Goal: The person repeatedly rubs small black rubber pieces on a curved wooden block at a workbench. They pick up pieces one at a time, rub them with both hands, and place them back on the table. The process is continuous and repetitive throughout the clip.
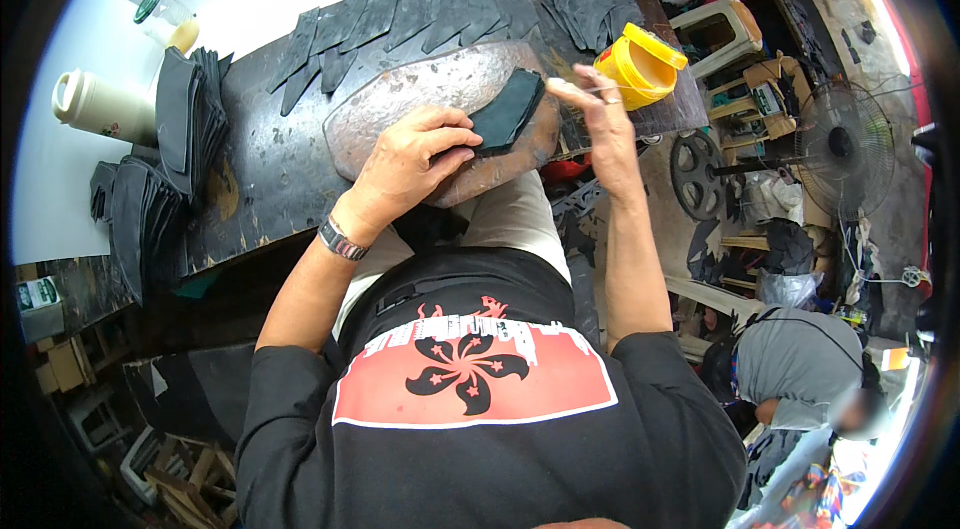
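Observation:
A black leather-like piece (512, 114), angular and possibly several layers thick, lies over a worn, brownish slab (385, 104) at the table's near edge. My left hand (415, 154) pinches its left end between thumb and fingers. Beside its right end is my right hand (603, 114), fingers stretched and somewhat blurred, with nothing visible in them. Whether a fingertip touches the piece, I cannot tell. Just right of that hand stands an open yellow tub (640, 69), its inside partly visible.
Overlapping black cut pieces (400, 14) line the table behind the slab, with another pile (590, 9) farther right. Stacks of black pieces (180, 119), a cream jug (105, 109) and a green-lidded jar (165, 21) stand left. A fan (845, 139) and another person (800, 364) are at right.

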Tool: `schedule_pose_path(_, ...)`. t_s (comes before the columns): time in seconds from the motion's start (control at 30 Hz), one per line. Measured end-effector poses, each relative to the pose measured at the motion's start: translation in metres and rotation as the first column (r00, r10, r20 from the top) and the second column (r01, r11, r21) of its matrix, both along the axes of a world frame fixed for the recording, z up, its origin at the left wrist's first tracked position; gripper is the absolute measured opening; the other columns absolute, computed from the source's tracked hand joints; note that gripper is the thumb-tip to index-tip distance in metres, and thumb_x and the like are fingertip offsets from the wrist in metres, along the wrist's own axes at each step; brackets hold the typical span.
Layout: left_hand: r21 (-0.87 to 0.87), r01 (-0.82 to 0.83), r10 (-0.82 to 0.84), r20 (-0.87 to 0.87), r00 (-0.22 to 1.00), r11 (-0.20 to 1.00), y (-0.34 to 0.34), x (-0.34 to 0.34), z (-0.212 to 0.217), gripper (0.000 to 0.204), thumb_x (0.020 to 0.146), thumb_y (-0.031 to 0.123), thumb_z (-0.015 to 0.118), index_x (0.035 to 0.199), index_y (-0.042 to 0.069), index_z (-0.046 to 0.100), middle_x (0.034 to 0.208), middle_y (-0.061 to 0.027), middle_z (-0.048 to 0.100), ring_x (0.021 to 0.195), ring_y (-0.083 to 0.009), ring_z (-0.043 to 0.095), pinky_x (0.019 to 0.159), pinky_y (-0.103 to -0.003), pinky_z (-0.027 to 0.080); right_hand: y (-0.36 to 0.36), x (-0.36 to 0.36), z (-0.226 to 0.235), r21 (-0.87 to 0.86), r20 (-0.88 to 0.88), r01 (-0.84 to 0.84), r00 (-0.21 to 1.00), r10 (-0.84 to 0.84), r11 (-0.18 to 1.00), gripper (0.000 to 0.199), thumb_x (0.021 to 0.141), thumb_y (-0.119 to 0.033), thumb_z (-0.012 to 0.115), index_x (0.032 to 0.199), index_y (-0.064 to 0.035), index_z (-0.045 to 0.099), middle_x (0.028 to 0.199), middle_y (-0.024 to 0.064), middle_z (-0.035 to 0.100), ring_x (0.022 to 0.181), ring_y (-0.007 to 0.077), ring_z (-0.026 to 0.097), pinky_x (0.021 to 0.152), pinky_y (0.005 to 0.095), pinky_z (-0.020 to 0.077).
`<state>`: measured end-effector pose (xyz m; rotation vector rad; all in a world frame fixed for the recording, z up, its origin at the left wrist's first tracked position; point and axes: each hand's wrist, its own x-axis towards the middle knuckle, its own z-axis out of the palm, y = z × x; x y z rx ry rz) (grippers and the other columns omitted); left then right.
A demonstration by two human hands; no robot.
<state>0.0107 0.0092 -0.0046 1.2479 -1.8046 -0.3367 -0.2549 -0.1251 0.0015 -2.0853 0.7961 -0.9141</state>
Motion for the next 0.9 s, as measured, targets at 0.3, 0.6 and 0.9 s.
schedule_pose_path(0.3,0.012,-0.033,0.033,0.008,0.999,0.999,0.002,-0.003,0.000,0.020,0.082,0.004,0.080,0.102,0.005,0.077,0.110,-0.0104,0.072,0.104,-0.0284,0.069,0.092,-0.037,0.055,-0.006,0.037,-0.014,-0.329,-0.390,0.032,0.906,-0.166,0.944,0.048,0.104,-0.057,0.049,0.143,-0.0347,0.062,0.162,0.0196,0.039,0.150,0.0439,0.030,0.120,0.0584,0.0242)
schedule_pose_path(0.6,-0.045,-0.062,0.064,0.031,0.997,0.997,0.002,-0.007,0.002,0.017,0.082,0.006,0.078,0.099,0.006,0.076,0.106,-0.0092,0.072,0.099,-0.0289,0.068,0.088,-0.038,0.055,0.001,0.034,-0.009,-0.392,-0.539,-0.058,0.823,-0.178,0.918,0.053,0.101,-0.061,0.051,0.149,-0.0390,0.055,0.170,0.0156,0.022,0.158,0.0417,0.010,0.120,0.0696,0.0117)
schedule_pose_path(0.9,-0.016,-0.068,0.068,-0.005,0.998,0.998,0.004,-0.006,0.001,0.016,0.082,0.007,0.079,0.098,0.007,0.076,0.104,-0.0077,0.073,0.099,-0.0279,0.067,0.089,-0.039,0.054,0.032,0.024,-0.004,-0.024,-0.146,-0.169,0.976,0.164,0.985,0.057,0.105,-0.065,0.037,0.126,-0.0306,0.077,0.168,0.0136,0.033,0.160,0.0376,0.004,0.121,0.0647,-0.0048)
